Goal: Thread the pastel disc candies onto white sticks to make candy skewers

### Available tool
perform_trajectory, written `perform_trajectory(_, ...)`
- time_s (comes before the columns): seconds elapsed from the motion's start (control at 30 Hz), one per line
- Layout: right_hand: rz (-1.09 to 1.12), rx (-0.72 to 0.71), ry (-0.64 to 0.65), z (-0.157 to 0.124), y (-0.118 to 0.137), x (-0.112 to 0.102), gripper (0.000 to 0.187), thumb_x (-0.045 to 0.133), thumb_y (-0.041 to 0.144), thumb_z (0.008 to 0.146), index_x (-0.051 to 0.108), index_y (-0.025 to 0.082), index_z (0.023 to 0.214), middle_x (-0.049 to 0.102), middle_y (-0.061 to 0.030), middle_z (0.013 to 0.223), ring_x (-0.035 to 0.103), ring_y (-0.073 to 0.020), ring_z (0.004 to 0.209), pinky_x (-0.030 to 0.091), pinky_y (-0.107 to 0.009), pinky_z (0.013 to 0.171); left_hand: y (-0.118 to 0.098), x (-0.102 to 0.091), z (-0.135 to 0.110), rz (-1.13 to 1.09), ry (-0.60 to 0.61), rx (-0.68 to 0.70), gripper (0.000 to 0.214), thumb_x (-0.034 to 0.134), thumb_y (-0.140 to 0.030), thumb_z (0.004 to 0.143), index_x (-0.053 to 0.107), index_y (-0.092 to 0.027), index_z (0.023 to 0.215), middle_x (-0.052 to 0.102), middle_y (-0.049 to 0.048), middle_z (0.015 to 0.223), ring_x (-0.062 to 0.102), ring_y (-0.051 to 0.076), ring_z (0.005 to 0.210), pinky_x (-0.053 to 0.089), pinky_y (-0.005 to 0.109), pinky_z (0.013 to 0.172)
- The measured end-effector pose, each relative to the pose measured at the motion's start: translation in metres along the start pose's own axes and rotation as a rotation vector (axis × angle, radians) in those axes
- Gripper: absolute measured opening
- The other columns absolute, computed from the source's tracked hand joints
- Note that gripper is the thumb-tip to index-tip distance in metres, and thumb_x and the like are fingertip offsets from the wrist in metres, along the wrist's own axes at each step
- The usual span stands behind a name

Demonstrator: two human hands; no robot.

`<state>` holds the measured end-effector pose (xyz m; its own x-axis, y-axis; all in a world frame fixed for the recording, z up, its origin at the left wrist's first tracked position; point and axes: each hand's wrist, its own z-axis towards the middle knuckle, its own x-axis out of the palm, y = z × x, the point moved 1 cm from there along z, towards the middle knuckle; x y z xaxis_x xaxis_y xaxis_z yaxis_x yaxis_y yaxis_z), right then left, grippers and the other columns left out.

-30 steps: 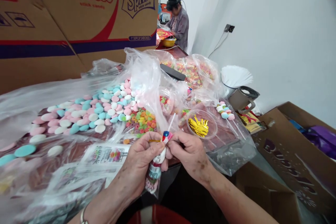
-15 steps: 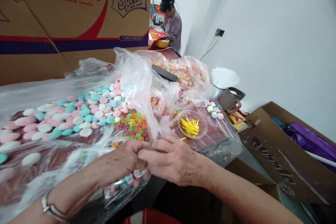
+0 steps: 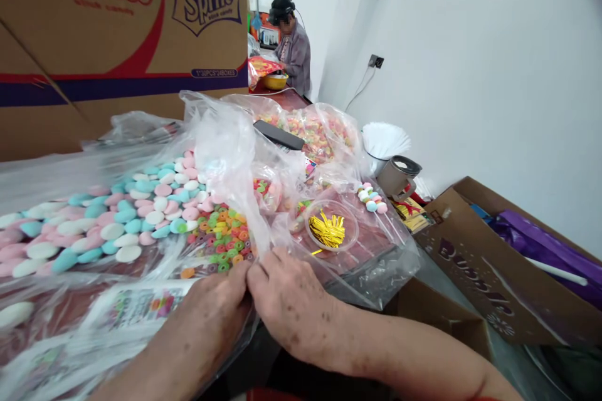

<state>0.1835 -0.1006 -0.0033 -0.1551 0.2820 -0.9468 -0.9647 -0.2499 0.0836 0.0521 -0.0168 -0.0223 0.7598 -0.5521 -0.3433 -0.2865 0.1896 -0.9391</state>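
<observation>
My left hand [image 3: 209, 313] and my right hand [image 3: 296, 307] meet at the near edge of the table, knuckles up. Both have curled fingers pressed together, and whatever is between them is hidden beneath the hands. Just beyond lie small ring-shaped candies [image 3: 230, 235] in many colours. Left of these spreads a pile of pink, white and blue oval candies [image 3: 110, 216]. A clear round tub holds gold twist ties [image 3: 327, 229], right of the hands. Printed clear plastic bags [image 3: 141, 304] lie beside my left forearm.
Candy skewers [image 3: 371, 197] lie near the table's right side, before a lidded mug [image 3: 399, 175]. A big carton [image 3: 117, 31] stands at back left. An open carton [image 3: 475, 269] sits at right. A person [image 3: 294, 53] works farther back.
The view has shifted right, so the table's things appear farther left. My hands have turned knuckles-up and drawn closer together; a wrapped item seen under them before is now hidden.
</observation>
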Motion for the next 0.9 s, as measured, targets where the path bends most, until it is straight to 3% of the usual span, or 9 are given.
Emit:
perform_trajectory(0.13,0.129,0.246,-0.123,0.013,-0.004,0.024,0.010,0.055,0.010,0.090,0.062,0.016,0.087,0.068,-0.0075,0.082,0.059,-0.0211,0.072,0.043,-0.032,0.062,-0.010,0.001,-0.001,0.527,-0.169,0.324,0.016,0.059,-0.012,0.078,0.069,-0.024,0.081,0.072,0.0094,0.076,0.067,0.028,0.072,0.050,0.036,0.069)
perform_trajectory(0.3,0.450,0.331,-0.472,0.026,-0.018,0.027,0.016,0.047,0.016,0.092,0.057,0.019,0.081,0.064,-0.0033,0.075,0.059,-0.0167,0.071,0.045,-0.028,0.067,-0.020,0.006,-0.025,0.525,-0.483,0.674,0.011,0.064,-0.015,0.087,0.065,-0.021,0.096,0.073,0.0106,0.097,0.068,0.027,0.094,0.051,0.041,0.088)
perform_trajectory(0.37,0.561,0.332,-0.560,0.030,-0.016,0.021,0.015,0.047,0.016,0.091,0.056,0.020,0.079,0.061,-0.0008,0.072,0.058,-0.0143,0.067,0.045,-0.025,0.064,-0.018,0.008,-0.033,0.303,-0.424,0.562,0.009,0.067,-0.020,0.089,0.063,-0.021,0.097,0.072,0.0057,0.090,0.067,0.022,0.085,0.053,0.034,0.079)
perform_trajectory(0.5,0.706,0.282,-0.604,0.031,0.011,0.014,0.015,0.047,0.016,0.089,0.056,0.020,0.078,0.059,0.0001,0.070,0.056,-0.0129,0.064,0.044,-0.024,0.063,-0.019,0.000,-0.028,-0.392,-0.307,-0.026,0.033,0.055,-0.048,0.097,0.062,-0.020,0.113,0.074,0.0061,0.092,0.069,0.023,0.086,0.054,0.033,0.074)
perform_trajectory(0.57,0.848,0.275,-0.539,0.030,0.026,0.015,0.014,0.047,0.017,0.088,0.056,0.020,0.077,0.058,0.0009,0.068,0.054,-0.0123,0.061,0.044,-0.024,0.060,-0.030,-0.015,-0.021,-0.714,-0.237,-0.094,0.047,0.054,-0.061,0.094,0.067,-0.019,0.111,0.075,0.0071,0.090,0.070,0.025,0.084,0.054,0.036,0.076)
perform_trajectory(0.63,1.037,0.320,-0.430,0.029,0.033,0.018,0.013,0.049,0.020,0.088,0.055,0.021,0.076,0.056,0.0024,0.066,0.051,-0.0114,0.058,0.042,-0.023,0.056,-0.041,-0.036,-0.018,-0.869,-0.141,0.019,0.056,0.053,-0.070,0.090,0.073,-0.021,0.104,0.077,0.0068,0.087,0.069,0.025,0.078,0.054,0.037,0.073)
perform_trajectory(0.73,1.185,0.416,-0.358,0.029,0.030,0.019,0.015,0.051,0.025,0.089,0.054,0.021,0.075,0.052,0.0044,0.063,0.048,-0.0106,0.056,0.040,-0.021,0.053,-0.047,-0.063,-0.026,-0.689,0.190,0.206,0.061,0.052,-0.072,0.089,0.080,-0.019,0.077,0.076,0.0100,0.070,0.068,0.029,0.077,0.053,0.041,0.076)
perform_trajectory(0.8,1.165,0.437,-0.411,0.030,0.026,0.017,0.016,0.052,0.026,0.089,0.055,0.021,0.074,0.052,0.0044,0.063,0.048,-0.0108,0.057,0.041,-0.022,0.054,-0.040,-0.070,-0.035,-0.452,0.330,0.164,0.059,0.050,-0.064,0.095,0.080,-0.018,0.072,0.072,0.0084,0.059,0.066,0.025,0.069,0.051,0.038,0.075)
perform_trajectory(0.9,1.149,0.412,-0.481,0.030,0.033,0.016,0.012,0.055,0.025,0.087,0.058,0.020,0.076,0.056,0.0030,0.067,0.051,-0.0118,0.062,0.042,-0.023,0.059,-0.021,-0.066,-0.045,-0.304,0.243,-0.081,0.054,0.046,-0.056,0.100,0.078,-0.020,0.077,0.073,0.0046,0.065,0.065,0.021,0.068,0.051,0.034,0.076)
